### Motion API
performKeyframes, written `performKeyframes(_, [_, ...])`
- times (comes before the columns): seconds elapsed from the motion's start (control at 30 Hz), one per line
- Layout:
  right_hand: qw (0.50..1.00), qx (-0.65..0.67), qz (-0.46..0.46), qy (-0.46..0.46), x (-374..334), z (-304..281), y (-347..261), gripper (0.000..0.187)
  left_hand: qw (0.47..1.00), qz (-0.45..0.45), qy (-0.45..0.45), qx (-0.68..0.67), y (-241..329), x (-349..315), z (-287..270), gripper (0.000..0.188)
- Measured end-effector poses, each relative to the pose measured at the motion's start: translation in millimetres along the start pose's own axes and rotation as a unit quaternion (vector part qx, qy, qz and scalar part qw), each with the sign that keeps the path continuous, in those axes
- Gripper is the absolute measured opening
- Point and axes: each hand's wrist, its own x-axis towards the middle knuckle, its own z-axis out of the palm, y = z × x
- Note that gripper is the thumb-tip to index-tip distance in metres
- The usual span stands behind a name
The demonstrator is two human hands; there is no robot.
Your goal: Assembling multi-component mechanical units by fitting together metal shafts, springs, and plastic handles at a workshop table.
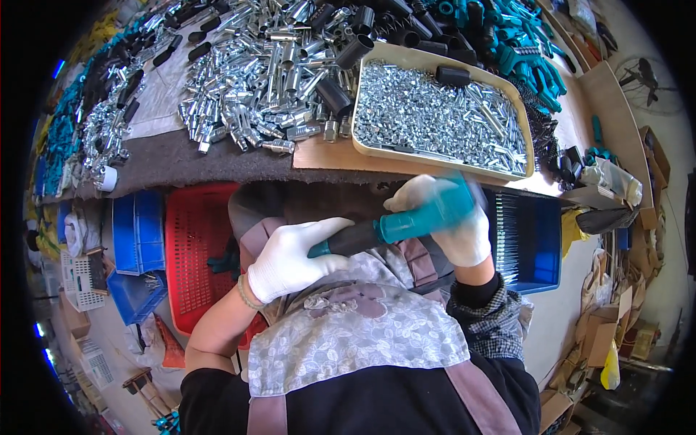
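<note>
Held across my lap is a teal and black cylindrical tool part [406,223], with a thick teal end to the right, smeared by motion. My left hand [290,257], in a white glove, is closed round its black end, thumb and fingers on opposite sides. At the thick end is my right hand [464,235], also gloved in white, gripping the teal part, which hides some of the fingers. Just beyond the hands on the bench, a cream tray [528,138] holds many small shiny metal pieces and a black sleeve [453,76].
A large heap of metal fittings [254,87] covers the bench left of the tray. Teal plastic parts [525,61] lie at the far right. Below the bench edge stand a red basket [185,268] and blue bins [138,232] leftward, with another blue bin [542,250] rightward.
</note>
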Motion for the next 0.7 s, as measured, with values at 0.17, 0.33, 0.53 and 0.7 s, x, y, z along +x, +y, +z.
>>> performKeyframes(0.17, [0.980,-0.070,0.180,-0.056,-7.1,-3.1,-21.6,0.081,1.000,-0.009,-0.006,0.015,-4.5,-5.5,-10.7,0.051])
performKeyframes(0.33, [0.845,-0.509,0.036,-0.159,-10.8,9.6,-16.3,0.055,0.988,-0.075,-0.137,-0.015,-1.8,-4.7,-16.0,0.048])
performKeyframes(0.53, [0.626,-0.639,-0.378,-0.239,-4.4,4.9,7.0,0.041,0.935,-0.126,-0.274,-0.186,-38.3,-4.2,-19.7,0.047])
performKeyframes(0.7, [0.603,-0.610,-0.450,-0.246,1.3,3.2,9.7,0.035,0.895,-0.243,-0.314,-0.205,-36.0,0.8,-21.4,0.049])
